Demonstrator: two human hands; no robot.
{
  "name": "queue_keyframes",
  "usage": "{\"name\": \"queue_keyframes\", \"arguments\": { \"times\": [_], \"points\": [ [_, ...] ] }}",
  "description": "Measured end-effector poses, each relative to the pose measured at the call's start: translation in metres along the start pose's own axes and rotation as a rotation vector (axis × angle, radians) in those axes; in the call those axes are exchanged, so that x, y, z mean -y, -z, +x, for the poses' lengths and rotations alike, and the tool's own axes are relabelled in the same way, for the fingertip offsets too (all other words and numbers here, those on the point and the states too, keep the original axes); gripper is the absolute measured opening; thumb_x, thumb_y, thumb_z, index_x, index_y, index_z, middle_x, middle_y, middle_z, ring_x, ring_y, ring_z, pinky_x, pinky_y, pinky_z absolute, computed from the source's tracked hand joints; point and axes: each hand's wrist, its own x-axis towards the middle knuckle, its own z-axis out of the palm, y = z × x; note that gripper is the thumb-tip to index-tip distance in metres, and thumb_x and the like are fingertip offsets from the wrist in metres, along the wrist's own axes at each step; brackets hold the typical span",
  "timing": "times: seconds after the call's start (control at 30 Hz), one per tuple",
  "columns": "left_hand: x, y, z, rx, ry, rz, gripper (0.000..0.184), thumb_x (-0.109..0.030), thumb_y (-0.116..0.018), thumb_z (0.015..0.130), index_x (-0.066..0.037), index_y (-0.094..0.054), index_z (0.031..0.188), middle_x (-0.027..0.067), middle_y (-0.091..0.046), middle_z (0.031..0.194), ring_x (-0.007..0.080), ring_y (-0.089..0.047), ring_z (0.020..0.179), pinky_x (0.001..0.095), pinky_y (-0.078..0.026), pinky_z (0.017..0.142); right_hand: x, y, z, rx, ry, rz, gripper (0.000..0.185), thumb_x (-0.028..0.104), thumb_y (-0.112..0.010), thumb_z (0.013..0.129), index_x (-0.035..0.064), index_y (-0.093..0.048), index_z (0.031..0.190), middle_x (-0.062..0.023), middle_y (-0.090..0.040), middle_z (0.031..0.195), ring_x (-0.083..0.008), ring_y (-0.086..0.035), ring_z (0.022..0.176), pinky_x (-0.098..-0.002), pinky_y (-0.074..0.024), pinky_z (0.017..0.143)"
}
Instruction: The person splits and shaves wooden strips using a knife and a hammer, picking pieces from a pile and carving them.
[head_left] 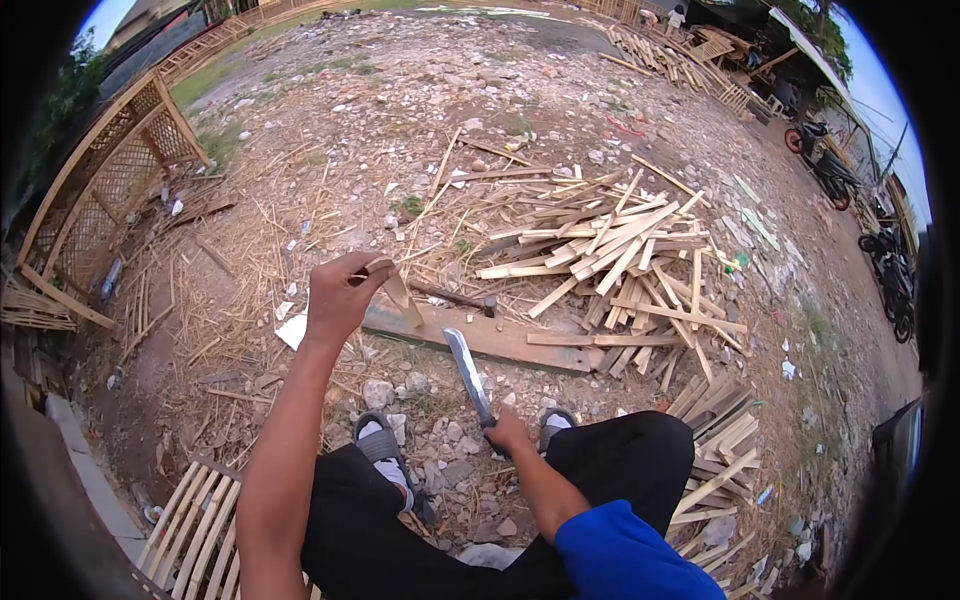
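Observation:
My left hand [345,290] pinches the top of a bamboo strip [401,298], which stands slightly tilted with its lower end at a long wooden plank [490,338] on the ground. Wrapped round the handle of a machete [465,368] is my right hand [508,430]. The broad blade points forward and up, its tip near the front edge of the plank, apart from the strip. What looks like a hammer [488,306], with a dark handle, lies along the plank's far side.
A heap of split bamboo strips [620,245] lies beyond the plank, and another pile [725,450] is by my right knee. A slatted bamboo rack [190,530] is at lower left, a lattice panel [110,190] farther left. Motorcycles [825,165] stand at right.

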Motion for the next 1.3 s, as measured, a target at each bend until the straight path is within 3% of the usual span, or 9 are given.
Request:
{"name": "queue_keyframes", "arguments": {
  "times": [0.17, 0.27, 0.37, 0.5, 0.63, 0.73, 1.13, 1.23, 1.3],
  "points": [
    [-0.005, 0.000, -0.001, 0.008, -0.009, 0.025, 0.015, -0.009, -0.076, 0.080, 0.000, -0.072, 0.092, 0.0078, -0.071, 0.081, 0.0124, -0.067, 0.070, 0.0265, -0.052, 0.062, -0.014, -0.033, -0.013, 0.119, -0.083, -0.056, 0.076, 0.035, -0.072, 0.079, 0.0086, -0.034, 0.140, -0.0201, -0.042, 0.143, -0.0337, -0.054, 0.123, -0.0526, -0.0409, 0.102],
    [-0.005, -0.005, -0.003, 0.020, 0.000, 0.002, 0.015, -0.006, -0.075, 0.081, 0.001, -0.072, 0.094, 0.0075, -0.071, 0.082, 0.0127, -0.067, 0.073, 0.0268, -0.052, 0.064, -0.011, -0.031, -0.023, 0.029, -0.104, -0.078, 0.063, 0.030, -0.064, 0.085, 0.0090, -0.038, 0.139, -0.0168, -0.054, 0.133, -0.0325, -0.057, 0.121, -0.0540, -0.0414, 0.100],
    [0.004, -0.006, -0.005, 0.030, -0.020, -0.018, 0.017, -0.003, -0.075, 0.080, 0.000, -0.071, 0.096, 0.0086, -0.071, 0.086, 0.0132, -0.067, 0.074, 0.0262, -0.053, 0.062, -0.019, -0.043, -0.008, 0.096, -0.105, -0.104, 0.077, 0.025, -0.066, 0.082, 0.0081, -0.028, 0.147, -0.0181, -0.058, 0.130, -0.0331, -0.059, 0.115, -0.0552, -0.0374, 0.102],
    [0.003, -0.004, -0.005, 0.035, 0.017, -0.009, 0.015, -0.004, -0.074, 0.082, 0.001, -0.071, 0.095, 0.0071, -0.069, 0.085, 0.0117, -0.065, 0.075, 0.0260, -0.053, 0.064, -0.021, -0.072, 0.008, -0.111, 0.015, -0.163, 0.059, 0.024, -0.056, 0.087, 0.0054, -0.040, 0.141, -0.0134, -0.068, 0.113, -0.0314, -0.066, 0.104, -0.0510, -0.0413, 0.094],
    [0.002, -0.007, -0.003, 0.058, 0.059, -0.009, 0.013, -0.004, -0.073, 0.084, 0.001, -0.070, 0.095, 0.0059, -0.068, 0.085, 0.0112, -0.065, 0.075, 0.0255, -0.052, 0.064, -0.009, -0.061, 0.000, 0.017, 0.035, -0.201, 0.048, 0.021, -0.059, 0.084, 0.0063, -0.049, 0.129, -0.0136, -0.067, 0.112, -0.0298, -0.065, 0.106, -0.0487, -0.0408, 0.095],
    [-0.003, -0.013, -0.002, 0.044, 0.024, -0.046, 0.013, -0.003, -0.072, 0.084, 0.003, -0.068, 0.095, 0.0069, -0.068, 0.081, 0.0113, -0.064, 0.074, 0.0263, -0.051, 0.063, -0.004, -0.063, -0.005, -0.081, 0.008, -0.124, 0.047, 0.020, -0.062, 0.082, 0.0066, -0.050, 0.125, -0.0143, -0.067, 0.113, -0.0301, -0.066, 0.104, -0.0488, -0.0402, 0.097],
    [0.004, -0.010, -0.001, 0.003, 0.032, -0.075, 0.014, -0.002, -0.073, 0.084, 0.002, -0.070, 0.097, 0.0070, -0.068, 0.085, 0.0108, -0.064, 0.076, 0.0250, -0.051, 0.063, 0.005, -0.031, -0.021, 0.151, -0.168, 0.123, 0.079, 0.037, -0.065, 0.079, 0.0007, -0.030, 0.140, -0.0193, -0.063, 0.122, -0.0340, -0.063, 0.110, -0.0467, -0.0467, 0.094],
    [0.005, -0.009, 0.001, -0.022, 0.023, -0.094, 0.015, -0.003, -0.073, 0.084, 0.003, -0.070, 0.097, 0.0069, -0.067, 0.084, 0.0105, -0.063, 0.075, 0.0255, -0.050, 0.062, 0.002, -0.034, -0.018, 0.071, -0.119, 0.117, 0.091, 0.050, -0.067, 0.074, -0.0015, -0.032, 0.141, -0.0210, -0.063, 0.120, -0.0351, -0.064, 0.108, -0.0452, -0.0500, 0.088],
    [0.003, -0.009, 0.001, -0.034, -0.009, -0.086, 0.015, -0.003, -0.073, 0.084, 0.003, -0.069, 0.098, 0.0066, -0.066, 0.084, 0.0103, -0.062, 0.075, 0.0255, -0.050, 0.063, 0.007, -0.016, -0.032, 0.025, -0.094, 0.234, 0.088, 0.054, -0.069, 0.071, -0.0021, -0.044, 0.134, -0.0228, -0.064, 0.118, -0.0344, -0.065, 0.105, -0.0450, -0.0507, 0.086]
  ]
}}
